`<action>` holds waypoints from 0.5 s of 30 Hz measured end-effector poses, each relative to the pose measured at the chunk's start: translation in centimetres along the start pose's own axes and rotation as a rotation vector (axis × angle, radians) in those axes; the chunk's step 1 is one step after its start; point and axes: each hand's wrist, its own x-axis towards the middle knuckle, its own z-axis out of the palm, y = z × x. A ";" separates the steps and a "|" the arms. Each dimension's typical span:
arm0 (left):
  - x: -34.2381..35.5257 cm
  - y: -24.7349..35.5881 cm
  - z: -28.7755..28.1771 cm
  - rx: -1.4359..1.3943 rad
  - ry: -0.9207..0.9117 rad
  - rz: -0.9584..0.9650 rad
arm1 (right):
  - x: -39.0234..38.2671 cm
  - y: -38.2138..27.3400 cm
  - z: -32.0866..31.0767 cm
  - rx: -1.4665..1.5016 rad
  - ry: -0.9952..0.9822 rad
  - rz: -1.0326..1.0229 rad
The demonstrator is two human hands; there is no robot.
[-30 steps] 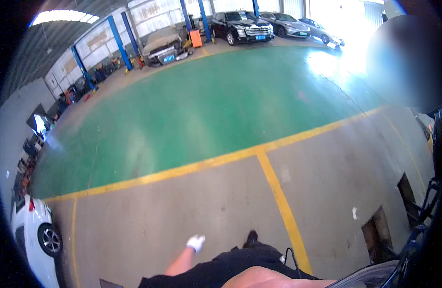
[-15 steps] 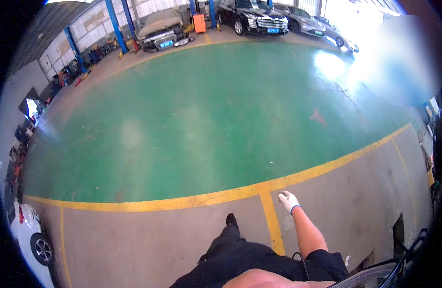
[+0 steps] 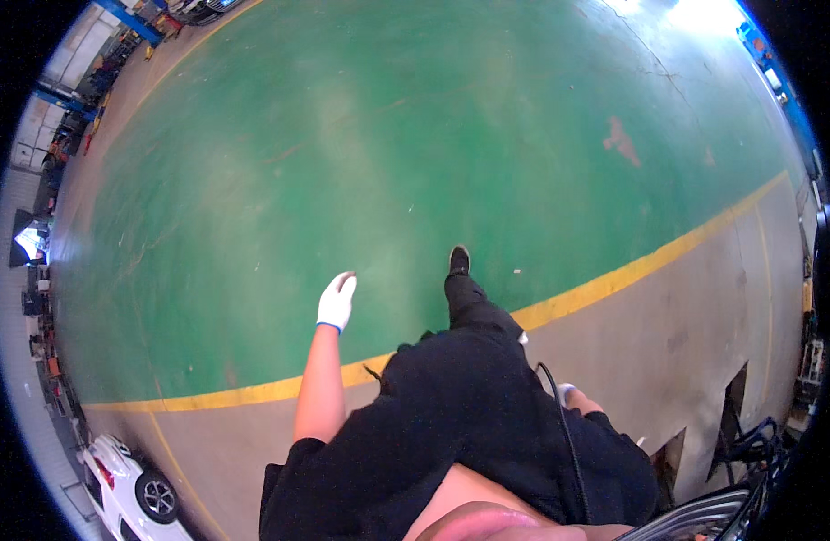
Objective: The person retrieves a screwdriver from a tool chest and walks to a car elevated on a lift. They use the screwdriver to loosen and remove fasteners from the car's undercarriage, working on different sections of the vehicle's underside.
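My left hand point(image 3: 336, 301), in a white glove with a blue cuff, hangs out ahead of my body over the green floor point(image 3: 207, 225), loosely bent at the fingers, with nothing visible held. My right hand point(image 3: 568, 394), also gloved, is mostly hidden beside my black shirt point(image 3: 469, 415); its fingers cannot be made out. A dark shoe point(image 3: 460, 260) is out ahead on the green floor. A black cord point(image 3: 564, 424) runs down over the right side of my shirt.
A white car point(image 3: 126, 487) stands at lower left. Blue lift posts point(image 3: 131, 22) and assorted equipment line the left wall. A yellow line point(image 3: 640, 275) borders the grey floor point(image 3: 650, 352), which has dark rectangular openings point(image 3: 731, 406) and black framework point(image 3: 758, 442) at right.
My body has moved forward over the yellow line, and the view has tipped downward. My left hand has swung forward; my right hand, forward half a second ago, has swung back.
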 end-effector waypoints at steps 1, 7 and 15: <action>4.1 -0.6 0.6 0.088 0.014 -0.094 | 1.9 -3.4 -5.0 -0.163 0.026 -0.062; 13.1 -12.2 1.3 0.767 -0.700 -0.480 | 3.9 -46.4 -37.8 0.152 0.413 -0.489; 36.2 -6.3 0.5 0.425 -0.586 -0.854 | -3.6 -89.5 -69.8 0.253 0.490 -0.940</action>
